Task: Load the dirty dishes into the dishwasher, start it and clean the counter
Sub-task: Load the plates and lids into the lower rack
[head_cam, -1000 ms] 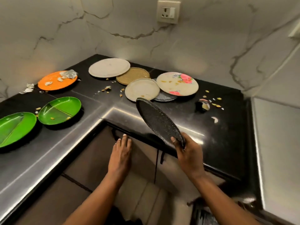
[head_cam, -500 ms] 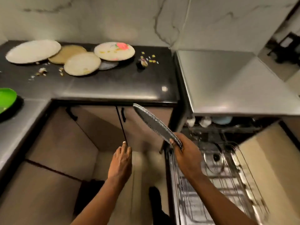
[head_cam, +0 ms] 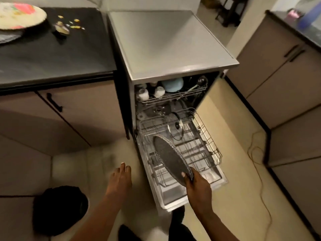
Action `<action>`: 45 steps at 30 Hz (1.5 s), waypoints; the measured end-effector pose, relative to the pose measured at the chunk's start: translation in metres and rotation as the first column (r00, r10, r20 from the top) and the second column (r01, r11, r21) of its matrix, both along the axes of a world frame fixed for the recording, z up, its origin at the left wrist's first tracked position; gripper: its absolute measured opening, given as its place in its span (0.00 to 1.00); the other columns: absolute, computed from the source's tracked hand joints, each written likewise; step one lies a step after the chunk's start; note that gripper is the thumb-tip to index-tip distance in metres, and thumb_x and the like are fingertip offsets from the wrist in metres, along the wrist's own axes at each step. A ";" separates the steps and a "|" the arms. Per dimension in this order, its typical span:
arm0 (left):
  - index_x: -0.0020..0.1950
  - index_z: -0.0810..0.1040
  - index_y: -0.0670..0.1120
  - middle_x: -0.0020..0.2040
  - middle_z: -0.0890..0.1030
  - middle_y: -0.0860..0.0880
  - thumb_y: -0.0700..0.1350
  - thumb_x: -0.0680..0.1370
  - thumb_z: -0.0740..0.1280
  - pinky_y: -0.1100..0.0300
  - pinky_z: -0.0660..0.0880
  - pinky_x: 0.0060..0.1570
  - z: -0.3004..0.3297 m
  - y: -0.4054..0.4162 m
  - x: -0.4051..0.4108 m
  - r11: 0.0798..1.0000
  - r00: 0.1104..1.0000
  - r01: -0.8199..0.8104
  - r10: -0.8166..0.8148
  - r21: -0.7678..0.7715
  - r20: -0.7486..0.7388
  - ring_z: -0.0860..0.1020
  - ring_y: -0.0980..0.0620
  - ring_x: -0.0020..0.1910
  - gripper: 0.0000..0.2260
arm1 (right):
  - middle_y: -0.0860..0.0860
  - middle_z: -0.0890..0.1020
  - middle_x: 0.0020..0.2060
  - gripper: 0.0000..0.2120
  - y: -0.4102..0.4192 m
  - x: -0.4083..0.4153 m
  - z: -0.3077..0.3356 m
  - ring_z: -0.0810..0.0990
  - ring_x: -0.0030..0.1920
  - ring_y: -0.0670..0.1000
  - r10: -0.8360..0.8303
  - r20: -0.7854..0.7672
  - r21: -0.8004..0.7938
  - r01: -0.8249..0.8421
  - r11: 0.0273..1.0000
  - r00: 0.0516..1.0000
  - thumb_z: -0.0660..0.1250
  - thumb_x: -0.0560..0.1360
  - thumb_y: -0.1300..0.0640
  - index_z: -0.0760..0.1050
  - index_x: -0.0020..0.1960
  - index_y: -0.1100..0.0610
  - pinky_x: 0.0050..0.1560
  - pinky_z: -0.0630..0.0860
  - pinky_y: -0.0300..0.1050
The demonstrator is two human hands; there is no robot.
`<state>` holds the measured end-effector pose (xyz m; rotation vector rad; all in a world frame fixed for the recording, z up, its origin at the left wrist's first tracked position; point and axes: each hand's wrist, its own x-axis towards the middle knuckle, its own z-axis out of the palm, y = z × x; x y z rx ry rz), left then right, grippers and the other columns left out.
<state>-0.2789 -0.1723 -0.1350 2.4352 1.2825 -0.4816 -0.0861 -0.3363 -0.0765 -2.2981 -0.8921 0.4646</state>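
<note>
Moved off the worktop (head_cam: 52,54) and over to the open dishwasher (head_cam: 166,49) within the last second: dark speckled plate (head_cam: 169,158), tilted on edge, now hanging above the pulled-out lower rack (head_cam: 206,136), front-left part, not yet slotted between the tines. Gripped at its near rim by the right hand (head_cam: 198,186), thumb on the upper face, fingers curled underneath. Left hand (head_cam: 119,180) free to the left of the dishwasher door, fingers straight and together, holding nothing.

Meaning for the task: carrying done for this plate, seating it in the rack probably next; loading barely begun.

Counted in the dishwasher: one glass lid (head_cam: 175,126) standing in the lower rack; in the upper rack (head_cam: 173,99), one pale blue bowl (head_cam: 172,84), two small white cups (head_cam: 151,93), and a dark utensil too blurred to name.

Counted left of the dishwasher, on the worktop: one flowered plate (head_cam: 19,15), the rim of one grey plate (head_cam: 7,38) under it, several yellow crumbs (head_cam: 69,23). Other dishes out of view.
</note>
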 end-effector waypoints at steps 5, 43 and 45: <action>0.74 0.59 0.43 0.76 0.55 0.40 0.47 0.80 0.61 0.53 0.64 0.67 -0.030 -0.034 0.060 0.988 0.996 0.064 -0.073 -0.141 -0.056 0.62 0.42 0.72 0.24 | 0.49 0.85 0.48 0.12 -0.044 0.053 -0.023 0.82 0.49 0.54 -0.172 -0.071 -0.106 0.164 0.981 0.983 0.64 0.79 0.49 0.78 0.61 0.49 0.42 0.71 0.44; 0.74 0.60 0.45 0.67 0.69 0.45 0.59 0.70 0.71 0.51 0.64 0.66 -0.407 -0.002 0.343 0.961 0.990 -0.140 0.141 -0.238 -0.015 0.68 0.43 0.66 0.38 | 0.52 0.82 0.45 0.09 0.202 0.498 -0.352 0.81 0.43 0.55 -0.086 0.032 -0.080 0.088 0.993 0.996 0.63 0.76 0.61 0.76 0.55 0.55 0.44 0.81 0.55; 0.74 0.60 0.45 0.67 0.70 0.45 0.58 0.69 0.72 0.51 0.64 0.65 -0.409 -0.002 0.343 0.964 0.991 -0.133 0.131 -0.232 -0.024 0.68 0.43 0.65 0.39 | 0.51 0.81 0.46 0.08 0.197 0.506 -0.353 0.81 0.45 0.54 -0.082 -0.002 -0.088 0.081 0.993 0.997 0.63 0.76 0.62 0.76 0.55 0.57 0.43 0.80 0.49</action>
